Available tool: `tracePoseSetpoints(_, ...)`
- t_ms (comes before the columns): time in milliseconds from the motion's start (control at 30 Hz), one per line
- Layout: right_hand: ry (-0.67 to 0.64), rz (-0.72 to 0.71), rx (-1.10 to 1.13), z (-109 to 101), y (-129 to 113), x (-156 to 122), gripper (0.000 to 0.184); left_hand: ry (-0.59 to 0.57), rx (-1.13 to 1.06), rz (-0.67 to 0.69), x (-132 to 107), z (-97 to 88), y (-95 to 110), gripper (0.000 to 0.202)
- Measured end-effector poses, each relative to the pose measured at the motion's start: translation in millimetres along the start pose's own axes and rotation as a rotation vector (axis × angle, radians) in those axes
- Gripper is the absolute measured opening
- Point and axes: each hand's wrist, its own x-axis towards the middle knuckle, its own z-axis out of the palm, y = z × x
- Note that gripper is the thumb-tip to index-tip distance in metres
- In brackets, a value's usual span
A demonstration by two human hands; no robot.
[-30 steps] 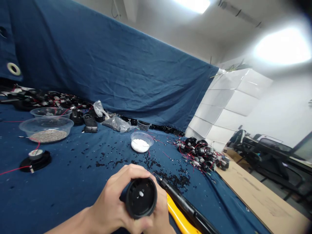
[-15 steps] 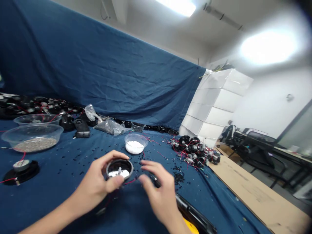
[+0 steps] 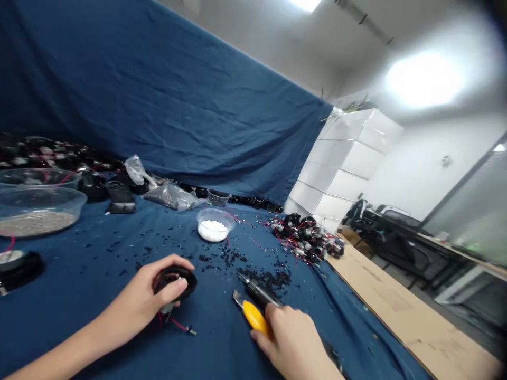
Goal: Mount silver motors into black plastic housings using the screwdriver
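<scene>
My left hand grips a round black plastic housing, its fingers wrapped over the rim so the inside is hidden. A red wire trails from beneath it to a small metal-tipped connector on the blue cloth. My right hand closes on a yellow utility knife, whose metal blade end points up and left. Just beyond the knife lies a black pen-shaped tool with a metal tip, perhaps a soldering iron. Black granules are scattered around it.
Blue cloth covers the table. On it stand a clear bowl of white granules, a clear bowl of grey-brown granules, and a pile of small wired motors. A cardboard sheet lies at right.
My right hand has left the black housing and now holds the yellow knife. The housing has turned, hiding its inside, and moved lower left. The view has shifted slightly.
</scene>
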Motion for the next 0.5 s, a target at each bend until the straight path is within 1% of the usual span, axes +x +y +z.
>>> tracePoseSetpoints(67, -0.033, -0.025, 0.038, -16, 4, -1, 0.02, -0.044, 0.01, 0.004, -3, 1.5, -1, 0.041)
tracePoseSetpoints(133, -0.011, -0.023, 0.079, -34, 14, 1, 0.027, -0.088, 0.004, 0.007, -4, 1.6, -1, 0.04)
tracePoseSetpoints(200, 0.079, 0.029, 0.083, -49, 32, 12, 0.036, -0.117, -0.023, -0.007, -4, 1.6, -1, 0.04)
tracePoseSetpoints(233, 0.119, 0.061, 0.068, -53, 42, 21, 0.039, -0.129, -0.043, -0.023, -4, 1.8, -1, 0.042)
tracePoseSetpoints(300, 0.144, 0.124, 0.022, -53, 61, 44, 0.04, -0.15, -0.091, -0.075, -2, 2.5, -3, 0.047)
tracePoseSetpoints(367, 0.095, 0.149, -0.021, -48, 73, 69, 0.031, -0.169, -0.144, -0.13, -1, 3.4, -5, 0.051)
tracePoseSetpoints(433, 0.072, 0.138, -0.034, -43, 77, 88, 0.025, -0.182, -0.189, -0.156, 1, 3.7, -7, 0.052)
tracePoseSetpoints(467, 0.096, 0.119, -0.029, -44, 76, 94, 0.025, -0.184, -0.205, -0.156, 1, 3.4, -8, 0.052)
tracePoseSetpoints(500, 0.149, 0.09, -0.013, -46, 73, 97, 0.025, -0.182, -0.215, -0.152, 1, 2.9, -8, 0.053)
